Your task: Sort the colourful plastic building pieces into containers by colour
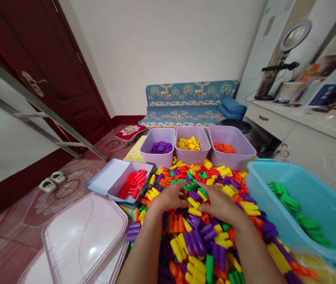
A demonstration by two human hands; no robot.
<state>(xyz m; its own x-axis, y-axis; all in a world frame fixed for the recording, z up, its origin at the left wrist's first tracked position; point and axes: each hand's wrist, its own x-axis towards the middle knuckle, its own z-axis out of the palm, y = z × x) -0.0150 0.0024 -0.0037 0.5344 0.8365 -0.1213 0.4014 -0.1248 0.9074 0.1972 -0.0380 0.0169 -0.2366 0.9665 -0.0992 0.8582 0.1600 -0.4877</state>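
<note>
A heap of coloured plastic tube pieces (pixel 203 236) covers the table in front of me: yellow, purple, orange, green and red. My left hand (pixel 169 197) lies on the heap with its fingers stretched forward onto the pieces. My right hand (pixel 219 203) rests beside it, fingers spread over yellow and purple pieces. The two hands nearly touch at the middle. Neither hand visibly grips a piece.
Three lilac bins stand at the back: purple pieces (pixel 158 148), yellow pieces (pixel 190 144), orange pieces (pixel 228 148). A bin with red pieces (pixel 131 183) sits left, a blue tub with green pieces (pixel 298 209) right. Pink lids (pixel 82 232) lie near left. A ladder, door and sofa stand behind.
</note>
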